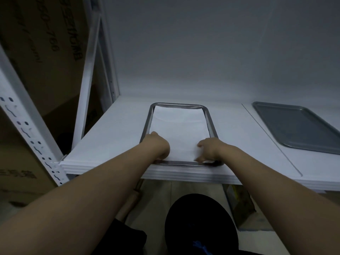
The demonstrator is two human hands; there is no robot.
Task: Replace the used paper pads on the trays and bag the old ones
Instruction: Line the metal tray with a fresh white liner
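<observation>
Your forearms reach over a black round bin [198, 218] to the steel tray [146, 124] at the shelf's [114, 140] front edge. White paper pad [178, 126] lies inside it, riding up the far rim. Left hand [158, 144] sits curled on the near-left corner and right hand [209, 148] has bent fingers on the near edge; pinching or pressing, cannot tell. Judged step: seating or lifting this pad. Next: work both near corners evenly. Grey tray [298, 126], right, is bare.
</observation>
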